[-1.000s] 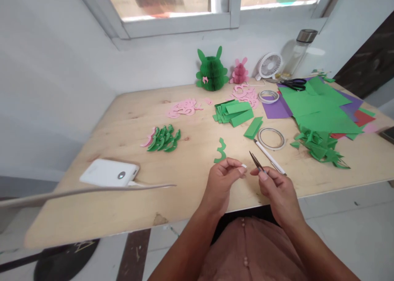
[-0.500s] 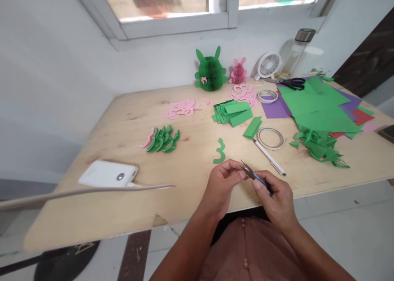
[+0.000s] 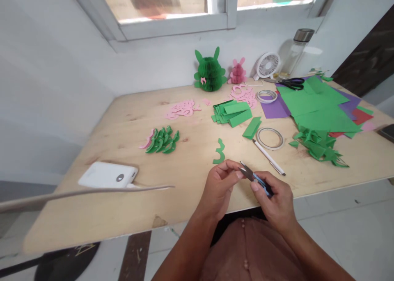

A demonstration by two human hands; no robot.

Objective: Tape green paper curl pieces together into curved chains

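My right hand (image 3: 275,199) is closed around a pair of small thread snips (image 3: 253,176) with dark blades and a blue-and-black grip. The blades point up and left and stand slightly apart. At their tips, my left hand (image 3: 220,186) is closed in a pinch; whatever lies between its fingers is hidden. Just beyond my left fingers a wavy green paper cutout (image 3: 219,151) lies flat on the wooden table (image 3: 123,215). A white pen (image 3: 269,157) rests to the right of the snips, below a roll of tape (image 3: 270,138).
Folded green strips (image 3: 232,113) and pink cutouts (image 3: 182,109) lie further back. Green curled pieces (image 3: 163,139) and a white power bank (image 3: 107,175) are on the left. Green scraps (image 3: 320,145), paper sheets (image 3: 310,100), black scissors (image 3: 291,83) and a bottle (image 3: 294,55) occupy the right. A paper bunny (image 3: 211,74) stands behind.
The snips' blades have opened wider and turned slightly at my left fingertips. Both hands stay nearly in place, and the things on the table have not moved.
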